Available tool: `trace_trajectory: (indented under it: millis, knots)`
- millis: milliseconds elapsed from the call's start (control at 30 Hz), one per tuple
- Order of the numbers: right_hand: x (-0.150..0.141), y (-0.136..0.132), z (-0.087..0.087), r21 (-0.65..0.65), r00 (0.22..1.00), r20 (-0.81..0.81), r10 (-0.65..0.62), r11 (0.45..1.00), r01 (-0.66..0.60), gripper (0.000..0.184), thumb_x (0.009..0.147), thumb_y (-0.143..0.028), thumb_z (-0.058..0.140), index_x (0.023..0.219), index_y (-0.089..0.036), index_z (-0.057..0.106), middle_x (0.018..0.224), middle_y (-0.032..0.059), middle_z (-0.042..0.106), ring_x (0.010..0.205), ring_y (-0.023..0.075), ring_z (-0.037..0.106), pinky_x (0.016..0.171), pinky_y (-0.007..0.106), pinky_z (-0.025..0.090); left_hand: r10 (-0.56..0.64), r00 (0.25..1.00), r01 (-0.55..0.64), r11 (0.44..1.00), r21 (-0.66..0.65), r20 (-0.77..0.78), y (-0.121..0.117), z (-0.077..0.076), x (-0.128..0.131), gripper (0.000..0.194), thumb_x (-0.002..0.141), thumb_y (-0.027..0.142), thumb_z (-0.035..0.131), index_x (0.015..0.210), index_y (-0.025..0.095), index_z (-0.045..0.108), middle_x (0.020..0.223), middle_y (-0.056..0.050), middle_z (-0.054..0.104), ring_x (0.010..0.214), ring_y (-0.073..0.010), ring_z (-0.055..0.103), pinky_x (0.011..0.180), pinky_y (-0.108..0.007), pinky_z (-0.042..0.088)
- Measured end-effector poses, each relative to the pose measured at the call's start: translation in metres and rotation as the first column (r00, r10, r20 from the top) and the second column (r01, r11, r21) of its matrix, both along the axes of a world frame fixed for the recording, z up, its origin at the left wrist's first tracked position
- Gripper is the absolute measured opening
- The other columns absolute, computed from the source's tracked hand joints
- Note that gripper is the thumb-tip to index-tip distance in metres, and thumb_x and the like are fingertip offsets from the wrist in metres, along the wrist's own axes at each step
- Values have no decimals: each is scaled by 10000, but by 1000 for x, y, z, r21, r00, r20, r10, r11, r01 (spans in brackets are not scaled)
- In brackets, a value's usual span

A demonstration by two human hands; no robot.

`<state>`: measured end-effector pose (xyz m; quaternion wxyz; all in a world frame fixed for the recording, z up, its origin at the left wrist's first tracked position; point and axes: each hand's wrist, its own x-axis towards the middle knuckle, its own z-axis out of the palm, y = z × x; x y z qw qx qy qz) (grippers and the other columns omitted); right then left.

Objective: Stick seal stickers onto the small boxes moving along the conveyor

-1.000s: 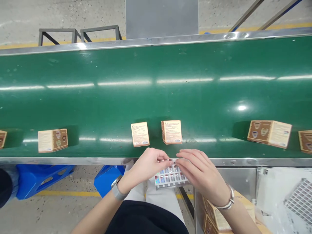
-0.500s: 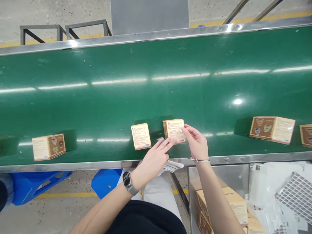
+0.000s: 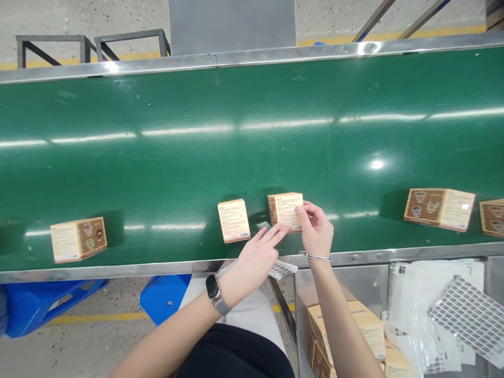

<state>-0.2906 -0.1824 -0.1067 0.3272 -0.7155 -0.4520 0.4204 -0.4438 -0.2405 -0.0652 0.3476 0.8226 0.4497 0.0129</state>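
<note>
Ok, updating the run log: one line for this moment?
left hand: at box, near edge | right hand: thumb on same box | gridded sheet: beside left hand

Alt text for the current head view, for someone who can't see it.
A person's right hand has its thumb at the printed face of a small tan box on a green surface, while the left hand has fingertips at the box's lower edge. A second box sits to the left.

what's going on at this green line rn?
A person has both hands at one small printed box on the green surface. The right hand has its thumb by the right side of the printed face; the left hand's fingers reach the near edge. A sheet shows partly beyond the left hand; whether it's held is unclear. Another box sits just left.
</note>
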Motion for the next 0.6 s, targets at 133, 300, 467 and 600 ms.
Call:
trace_trajectory:
  millis: [133, 300, 467, 600]
  knots:
    - [-1, 1, 0, 79, 995, 96, -37, 996, 29, 288, 782, -489, 635, 826, -207, 598, 1070, 120, 679, 975, 236, 632, 885, 426, 510, -16, 1000, 16, 1000, -1, -6, 5, 0, 7, 204, 871, 98, 565, 731, 128, 711, 1566, -139, 339, 1474, -262, 284, 1179, -402, 329]
    - [6, 13, -14, 86, 977, 18, -210, 974, 208, 499, 690, -453, 722, 1076, -238, 490, 1174, 105, 603, 897, 196, 661, 832, 403, 548, 1, 997, 3, 999, -48, 79, 11, -5, 13, 135, 842, 97, 628, 734, 125, 704, 1578, -134, 317, 1479, -261, 271, 1202, -392, 290]
    - [23, 20, 7, 66, 954, -43, -295, 952, 298, 396, 760, -465, 641, 1043, -226, 498, 1053, 83, 623, 914, 204, 665, 802, 400, 561, 233, 930, -145, 943, -299, 284, 10, 12, 2, 163, 918, 189, 594, 838, 148, 730, 1300, -110, 656, 1224, -232, 606, 1000, -319, 481]
    - [26, -1, 68, 178, 948, 182, 263, 939, -295, 176, 873, -373, 619, 985, -237, 623, 980, 64, 687, 931, 203, 665, 857, 386, 547, 510, 814, -282, 764, -580, 276, 6, 33, -15, 137, 898, 215, 616, 897, 182, 749, 819, -15, 758, 732, -148, 682, 688, -231, 481]
